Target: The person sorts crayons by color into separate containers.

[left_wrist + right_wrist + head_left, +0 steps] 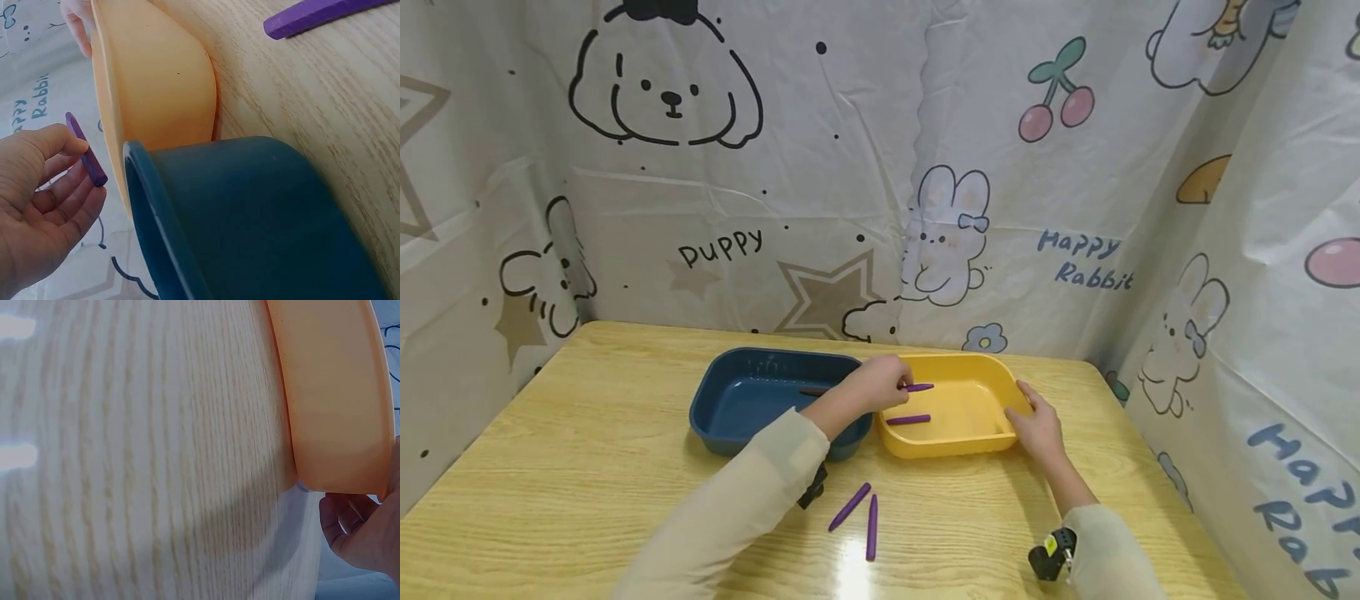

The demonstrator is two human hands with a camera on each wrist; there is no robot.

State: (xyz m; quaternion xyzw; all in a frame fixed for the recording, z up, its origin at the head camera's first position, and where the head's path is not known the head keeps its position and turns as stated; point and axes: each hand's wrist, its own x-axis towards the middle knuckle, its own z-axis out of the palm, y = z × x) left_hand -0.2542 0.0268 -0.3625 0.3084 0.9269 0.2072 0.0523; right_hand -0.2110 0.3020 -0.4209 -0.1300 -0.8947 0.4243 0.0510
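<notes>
While I watch from beside the worktop (970,517), the nearest things are the two pale sleeves, the left sleeve (730,500) and the right sleeve (1116,554), each with a small black wrist camera showing at its cuff. Just beyond, a slanted purple crayon (850,507) and a straighter purple crayon (872,527) lie close together on the wood, outside both tubs.

Farther on, a blue tub (741,408) sits left of a yellow tub (973,408), the two side by side. The left hand (883,383) crosses over the blue one and has a held purple crayon (919,387) pinched between thumb and fingertips, above the yellow tub's left end. The right hand (1037,423) is clamped on that tub's right wall, thumb over the rim.

I'd judge the work partway along: one resting purple crayon (909,420) is already inside the yellow tub, the pinched one is not yet let go, and the two on the wood look left to deal with. A dark brownish stick (813,392) lies in the blue tub, half hidden by the forearm; whether it counts, I cannot tell.

The surface is light, wood-grained, with a bright glare at the near edge. Behind it hangs a creased white curtain (820,183) printed with puppies, rabbits, stars and cherries, wrapping round both sides.
</notes>
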